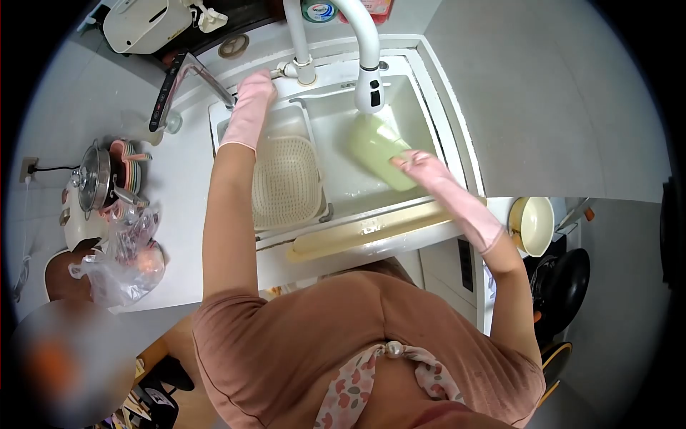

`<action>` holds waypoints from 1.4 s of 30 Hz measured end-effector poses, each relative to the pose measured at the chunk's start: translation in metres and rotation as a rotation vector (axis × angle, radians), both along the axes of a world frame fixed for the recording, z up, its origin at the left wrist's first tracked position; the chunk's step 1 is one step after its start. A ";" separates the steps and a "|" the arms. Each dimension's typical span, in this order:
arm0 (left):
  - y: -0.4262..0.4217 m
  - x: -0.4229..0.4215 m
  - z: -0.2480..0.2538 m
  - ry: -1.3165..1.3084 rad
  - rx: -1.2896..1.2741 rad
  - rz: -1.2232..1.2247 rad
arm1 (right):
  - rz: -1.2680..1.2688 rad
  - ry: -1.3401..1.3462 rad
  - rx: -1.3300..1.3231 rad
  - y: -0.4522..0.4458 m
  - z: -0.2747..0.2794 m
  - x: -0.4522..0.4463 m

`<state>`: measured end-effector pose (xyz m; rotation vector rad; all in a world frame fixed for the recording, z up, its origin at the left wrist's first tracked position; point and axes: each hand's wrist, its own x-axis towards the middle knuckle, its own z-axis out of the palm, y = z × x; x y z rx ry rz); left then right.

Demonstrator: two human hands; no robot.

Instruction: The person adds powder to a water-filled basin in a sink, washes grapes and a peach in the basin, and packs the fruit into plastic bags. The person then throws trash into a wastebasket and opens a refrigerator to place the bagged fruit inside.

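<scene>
The right hand, in a pink glove, grips the edge of a light green container (its outline is blurred), which is tilted in the sink just below the white faucet head; the left hand, gloved alike, closes on the handle at the faucet's base; a cream perforated basket sits below the left hand, in the sink's smaller compartment.

Gloves: pink, rubber-like, smooth, low sheen
Green container: plastic-looking, smooth, glossy
Basket: perforated plastic
Faucet: white, glossy
Pan lid: clear, glossy, metal-rimmed
Bag: thin, crinkled, transparent plastic
Shirt: brown cloth, matt
</scene>
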<state>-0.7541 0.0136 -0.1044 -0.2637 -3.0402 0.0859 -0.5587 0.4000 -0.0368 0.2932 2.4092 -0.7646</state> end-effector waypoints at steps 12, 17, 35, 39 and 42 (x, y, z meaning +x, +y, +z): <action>0.007 -0.025 0.028 -0.212 0.152 0.100 | 1.233 -0.033 -0.036 -0.001 -0.175 -0.017; 0.017 -0.031 0.039 -0.202 0.005 0.123 | 1.136 -0.150 -0.096 0.009 -0.166 -0.026; 0.045 -0.005 0.105 -0.451 0.634 0.393 | 0.559 0.127 -0.134 0.036 -0.095 -0.063; 0.051 0.009 0.120 -0.415 0.694 0.494 | 0.604 0.138 0.060 0.011 -0.065 -0.060; 0.044 -0.006 0.093 -0.285 0.723 0.496 | 0.575 0.206 0.106 0.014 -0.081 -0.060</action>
